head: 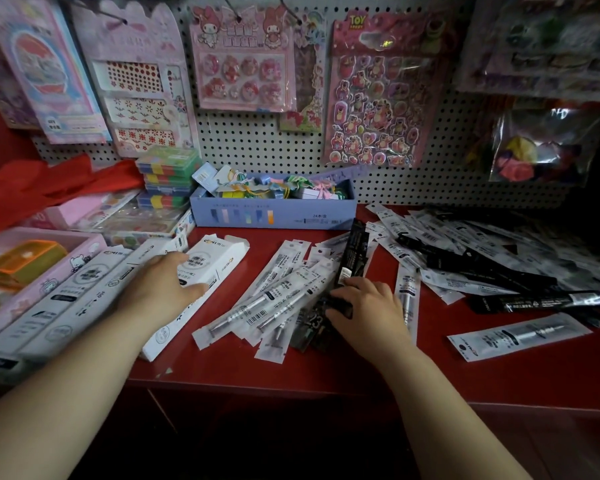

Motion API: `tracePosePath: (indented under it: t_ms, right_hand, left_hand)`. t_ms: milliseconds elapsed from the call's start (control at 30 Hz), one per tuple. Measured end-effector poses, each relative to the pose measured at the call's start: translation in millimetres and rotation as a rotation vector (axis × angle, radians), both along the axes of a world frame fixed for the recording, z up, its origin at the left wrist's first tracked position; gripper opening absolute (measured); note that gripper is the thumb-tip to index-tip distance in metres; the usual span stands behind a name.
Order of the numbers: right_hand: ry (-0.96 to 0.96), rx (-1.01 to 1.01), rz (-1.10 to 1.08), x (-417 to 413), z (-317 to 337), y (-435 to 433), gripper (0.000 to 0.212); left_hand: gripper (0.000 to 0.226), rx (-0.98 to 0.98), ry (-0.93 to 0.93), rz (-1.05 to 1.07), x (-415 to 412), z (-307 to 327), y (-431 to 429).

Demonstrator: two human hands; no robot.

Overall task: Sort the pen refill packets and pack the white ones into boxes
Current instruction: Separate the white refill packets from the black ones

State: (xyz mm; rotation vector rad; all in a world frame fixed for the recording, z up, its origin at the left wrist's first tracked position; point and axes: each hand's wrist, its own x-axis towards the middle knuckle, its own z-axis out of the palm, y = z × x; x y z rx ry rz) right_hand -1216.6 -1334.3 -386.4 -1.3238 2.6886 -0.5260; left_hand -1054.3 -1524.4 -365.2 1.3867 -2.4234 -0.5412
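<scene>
Fingers of the left hand (pixel 167 282) lie flat and relaxed on a long white cardboard box (pixel 210 263), while the right hand (pixel 368 306) curls round a black plastic refill packet (pixel 353 249).

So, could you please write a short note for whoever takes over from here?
The left hand is open, resting on the open white box. The right hand grips a black packet among loose white packets in the middle. More boxes lie at left; their contents are unseen. The mixed heap at right is unsorted. To do: pull out the black ones, box the white.
</scene>
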Motion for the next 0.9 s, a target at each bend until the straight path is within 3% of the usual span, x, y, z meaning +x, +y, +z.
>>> tracePosePath:
  t_ms: [167,233,300,467,600,767,900]
  right_hand:
    - [0.031,-0.009,0.042,2,0,8,0.04]
    - [0.028,-0.039,0.079,3,0,12,0.038]
    - [-0.009,-0.117,0.083,0,-1,17,0.04]
    - [-0.153,-0.338,-0.127,-22,3,34,0.041]
    - [-0.182,-0.328,-0.164,-33,0,39,0.043]
    - [-0.098,-0.136,-0.049,-34,-7,38,0.048]
    - [-0.109,-0.162,-0.066,-37,-5,35,0.045]
  left_hand:
    - [0.039,-0.125,0.136,-0.094,-19,9,21]
    - [0.026,-0.061,0.218,-0.21,-38,14,41]
    - [0.019,0.055,0.185,-0.359,-62,15,62]
    - [0.037,0.084,-0.114,-0.422,-125,2,92]
    - [0.066,0.056,-0.205,-0.317,-149,-8,101]
    - [0.059,0.163,-0.179,-0.314,-153,-14,98]
    - [0.052,0.196,-0.109,-0.356,-146,-11,95]
